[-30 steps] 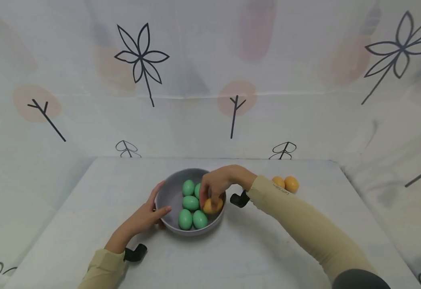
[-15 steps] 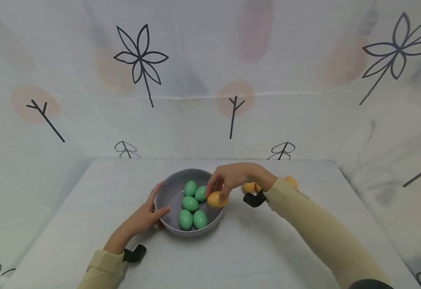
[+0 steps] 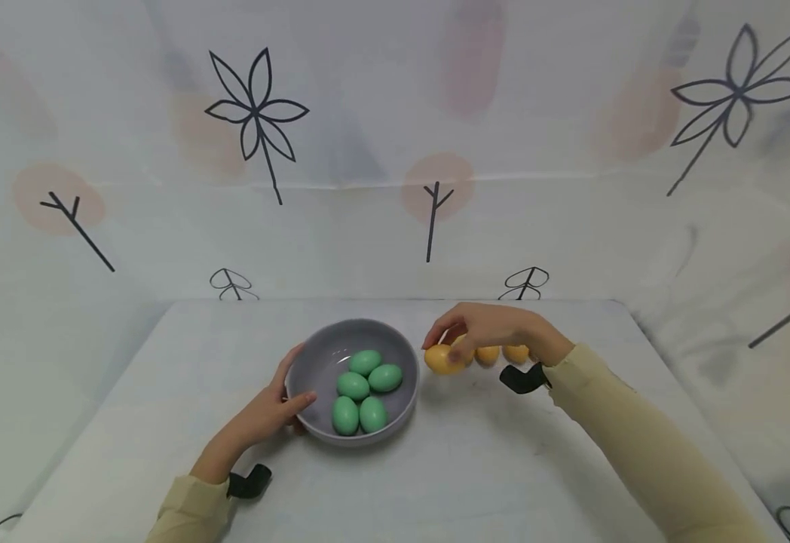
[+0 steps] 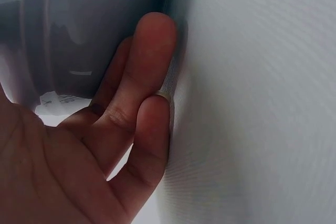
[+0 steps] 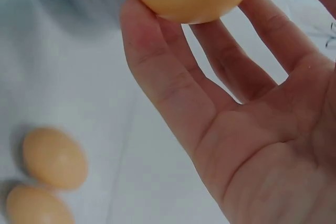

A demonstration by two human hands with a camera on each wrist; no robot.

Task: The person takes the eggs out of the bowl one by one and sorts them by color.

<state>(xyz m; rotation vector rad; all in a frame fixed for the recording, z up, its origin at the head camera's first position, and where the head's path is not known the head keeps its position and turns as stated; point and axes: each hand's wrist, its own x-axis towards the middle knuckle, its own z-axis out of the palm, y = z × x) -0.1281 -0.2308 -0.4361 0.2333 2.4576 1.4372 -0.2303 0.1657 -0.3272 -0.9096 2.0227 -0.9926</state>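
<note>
Yellow egg [image 3: 441,360], long axis roughly sideways, sits pinched in the nearer right hand [image 3: 493,326], just right of the bowl [image 3: 323,369], other yellow eggs [image 3: 487,357] close by; across, the left hand [image 3: 266,413] grips the bowl's far left side.

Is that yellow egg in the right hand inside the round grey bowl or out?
Out: in the head view, the right hand holds the yellow egg beside the round grey bowl, not over it.
</note>
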